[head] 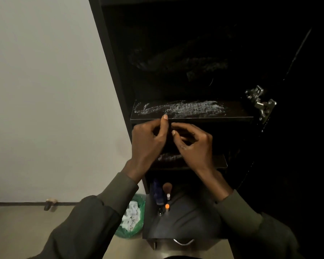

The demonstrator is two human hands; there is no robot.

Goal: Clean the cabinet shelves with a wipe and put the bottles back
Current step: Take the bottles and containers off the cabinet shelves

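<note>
My left hand (149, 139) and my right hand (194, 142) are raised close together in front of the black cabinet's middle shelf (232, 116). The fingers of both hands are curled, and the fingertips nearly meet. Anything held between them is lost in the dark, and no wipe is visible. White streaks (181, 108) cover the top of that shelf, and a lower shelf (221, 161) shows a smaller white patch. Down below stand a blue bottle (157, 193), a makeup brush (166, 186), a small white-capped bottle (168, 196) and an orange-capped bottle (167, 207).
A green bag (137, 217) stuffed with crumpled white wipes sits on the floor left of the cabinet. The cabinet door hangs open at the right on a metal hinge (260, 102). A dark bundle (176, 60) fills the upper compartment. A pale wall lies to the left.
</note>
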